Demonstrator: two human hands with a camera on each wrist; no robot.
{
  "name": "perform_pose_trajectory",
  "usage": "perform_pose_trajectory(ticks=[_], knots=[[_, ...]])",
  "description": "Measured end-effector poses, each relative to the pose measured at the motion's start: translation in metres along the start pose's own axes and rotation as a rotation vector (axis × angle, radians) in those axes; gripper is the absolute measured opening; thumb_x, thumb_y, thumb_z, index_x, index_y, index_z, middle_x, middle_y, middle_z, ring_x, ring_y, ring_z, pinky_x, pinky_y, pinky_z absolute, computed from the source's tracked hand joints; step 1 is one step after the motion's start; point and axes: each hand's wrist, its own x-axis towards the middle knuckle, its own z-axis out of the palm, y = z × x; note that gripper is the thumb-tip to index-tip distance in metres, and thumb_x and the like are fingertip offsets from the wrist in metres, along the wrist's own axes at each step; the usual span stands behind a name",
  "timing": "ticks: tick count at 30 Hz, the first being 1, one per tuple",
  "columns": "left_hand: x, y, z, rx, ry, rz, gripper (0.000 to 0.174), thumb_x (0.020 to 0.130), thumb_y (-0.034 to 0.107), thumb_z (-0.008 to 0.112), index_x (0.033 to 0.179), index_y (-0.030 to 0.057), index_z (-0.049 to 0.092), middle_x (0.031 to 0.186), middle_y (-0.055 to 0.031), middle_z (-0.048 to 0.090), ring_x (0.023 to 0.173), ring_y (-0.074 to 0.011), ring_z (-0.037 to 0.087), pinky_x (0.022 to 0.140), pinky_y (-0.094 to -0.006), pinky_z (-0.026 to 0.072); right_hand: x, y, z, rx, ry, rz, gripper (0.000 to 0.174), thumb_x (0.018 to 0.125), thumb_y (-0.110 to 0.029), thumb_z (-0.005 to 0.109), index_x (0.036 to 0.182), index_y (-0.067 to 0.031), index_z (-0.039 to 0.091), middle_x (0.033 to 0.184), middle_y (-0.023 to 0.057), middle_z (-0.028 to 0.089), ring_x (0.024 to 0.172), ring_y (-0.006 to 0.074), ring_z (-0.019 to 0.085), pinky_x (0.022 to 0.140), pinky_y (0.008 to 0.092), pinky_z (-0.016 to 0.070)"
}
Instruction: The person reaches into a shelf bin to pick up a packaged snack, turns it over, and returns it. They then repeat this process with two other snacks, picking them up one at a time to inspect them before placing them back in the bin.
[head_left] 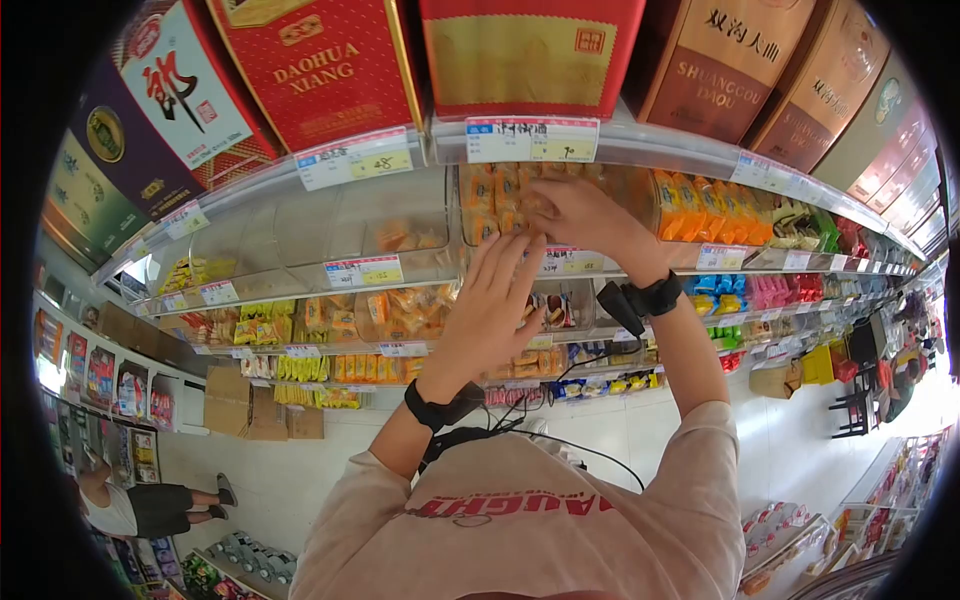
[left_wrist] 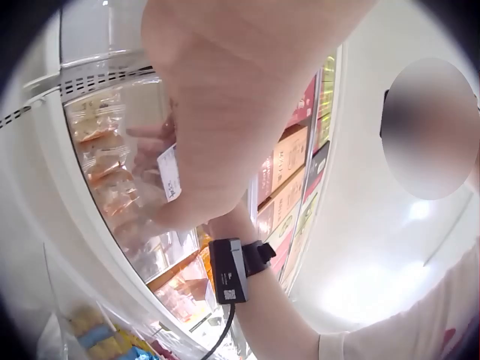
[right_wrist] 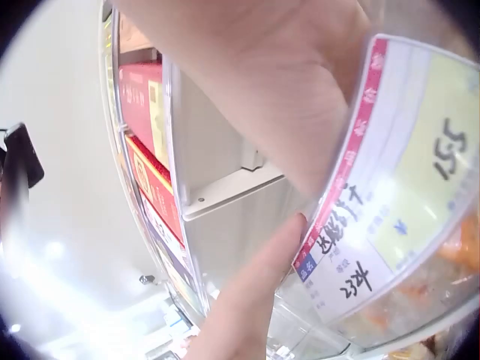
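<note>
Yellow-orange wrapped snack packets [head_left: 482, 188] stand in rows inside a clear shelf bin [head_left: 461, 205]. My right hand [head_left: 582, 213] reaches over the bin's front with bent fingers among the packets. Through the clear front, the left wrist view shows fingers of that right hand [left_wrist: 155, 146] beside the packets [left_wrist: 109, 161]; I cannot tell whether they pinch one. Lower down, my left hand [head_left: 490, 305] has its fingers extended and spread, with the fingertips at the bin's front edge. A price tag [right_wrist: 390, 172] on the bin front looms close to the right hand's palm.
Boxed liquor, including a red box [head_left: 525, 60], lines the shelf above. To the right sits a bin of orange packets [head_left: 700, 205]; a clear bin [head_left: 340, 210] lies left. Filled candy bins [head_left: 385, 312] run below. Cables [head_left: 590, 450] hang by my shirt. Another person [head_left: 150, 505] stands far left.
</note>
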Motion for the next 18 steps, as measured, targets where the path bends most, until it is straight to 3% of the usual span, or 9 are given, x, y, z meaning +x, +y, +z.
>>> perform_pose_trajectory(ticks=[3,6,9,12,15,18], knots=[[-0.005,-0.009,0.005,-0.095,0.192,0.04,0.05,0.083,0.0,0.073,0.132,0.0002,0.063,0.137,-0.0178,0.058,0.128,-0.0411,0.057,0.109,-0.0517,0.048,0.019,-0.015,-0.003,0.05,-0.182,-0.101,0.037,0.106,-0.033,0.057,0.124,-0.004,0.071,0.123,0.0194,0.071,0.12,0.0364,0.065,0.099,0.0475,0.052],[-0.016,-0.014,-0.003,-0.113,0.369,0.095,0.035,0.08,-0.008,0.07,0.114,0.0001,0.07,0.12,-0.0146,0.067,0.112,-0.0383,0.065,0.093,-0.0469,0.0547,0.035,0.004,0.023,0.277,-0.439,-0.204,0.038,0.111,-0.03,0.053,0.136,-0.0052,0.068,0.133,0.017,0.066,0.124,0.0301,0.062,0.106,0.0418,0.0482],[-0.02,-0.008,-0.015,-0.128,0.387,0.103,0.03,0.078,-0.011,0.069,0.105,0.0005,0.072,0.108,-0.0124,0.07,0.099,-0.0353,0.068,0.083,-0.0437,0.0559,0.027,0.007,0.035,0.061,-0.336,-0.202,0.04,0.114,-0.033,0.05,0.136,-0.0052,0.068,0.134,0.0155,0.064,0.13,0.0296,0.058,0.109,0.0403,0.0441],[-0.023,-0.012,-0.02,-0.138,0.376,0.119,0.031,0.077,-0.011,0.07,0.105,0.0011,0.072,0.105,-0.0116,0.07,0.094,-0.0337,0.069,0.081,-0.0428,0.0564,0.03,-0.014,0.016,0.11,-0.476,-0.033,0.043,0.113,-0.038,0.049,0.132,-0.0049,0.07,0.133,0.0156,0.063,0.13,0.03,0.057,0.109,0.0406,0.0437],[-0.029,-0.014,-0.022,-0.164,0.371,0.108,0.032,0.075,-0.011,0.07,0.104,0.0015,0.072,0.103,-0.0107,0.07,0.093,-0.0331,0.069,0.08,-0.0426,0.0571,0.039,-0.041,-0.007,-0.115,-0.556,0.092,0.049,0.111,-0.044,0.051,0.129,-0.0029,0.069,0.131,0.0164,0.063,0.126,0.0313,0.059,0.108,0.0417,0.0443],[-0.034,-0.015,-0.023,-0.192,0.365,0.113,0.033,0.072,-0.011,0.071,0.103,0.0014,0.073,0.103,-0.0105,0.071,0.092,-0.0328,0.07,0.078,-0.0417,0.0579,0.037,-0.029,0.001,-0.375,-0.287,0.351,0.062,0.105,-0.058,0.056,0.125,-0.0012,0.068,0.129,0.0217,0.067,0.122,0.0344,0.064,0.105,0.0438,0.0485]])
